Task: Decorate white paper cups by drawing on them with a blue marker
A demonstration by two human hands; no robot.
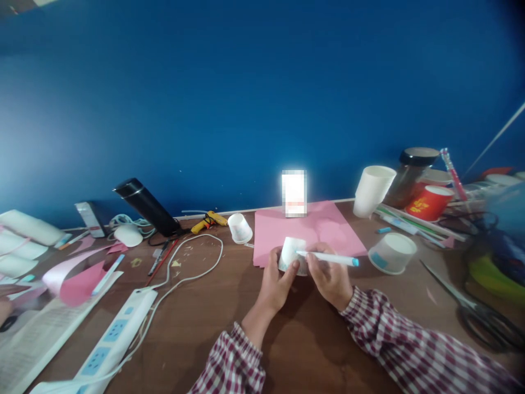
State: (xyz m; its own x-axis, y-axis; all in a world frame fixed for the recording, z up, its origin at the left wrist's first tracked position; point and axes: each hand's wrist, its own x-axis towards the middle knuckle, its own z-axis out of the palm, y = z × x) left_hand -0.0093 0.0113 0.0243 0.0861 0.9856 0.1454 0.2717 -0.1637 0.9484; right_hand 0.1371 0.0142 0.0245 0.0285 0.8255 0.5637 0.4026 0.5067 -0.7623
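The left hand (275, 282) was closed around a small white paper cup (292, 255), upturned with its base facing away, held just above the brown wooden tabletop (287, 339) at the near edge of a pink paper sheet (311, 230). The right hand (328, 276) pinched a white marker pen with a light-blue cap end (328, 258) in a narrow grip, barrel lying sideways across the cup wall, tip end at the cup, cap pointing right. Whether the tip actually touched the cup could not be told. Risks, as judged: the thin cup wall could dent if the left thumb squeezed too hard, which would throw any line off. The cup looked held off the table, so it could roll in the palm under pen pressure and smear ink. The checked sleeves (394, 339) sat low over the table and could drag on nearby items. A second white paper cup with a blue patch (392, 253) stood just right of the pink sheet, close to the right forearm, and an elbow swing could knock it. Black-handled scissors (471, 306) lay further right, blades toward the arm, a snag hazard. A white power strip (117, 334) and its white cable (192, 268) ran left of the hands, well apart from the cup. A yellow glue gun (210, 221) lay at the back by the blue wall (246, 98).
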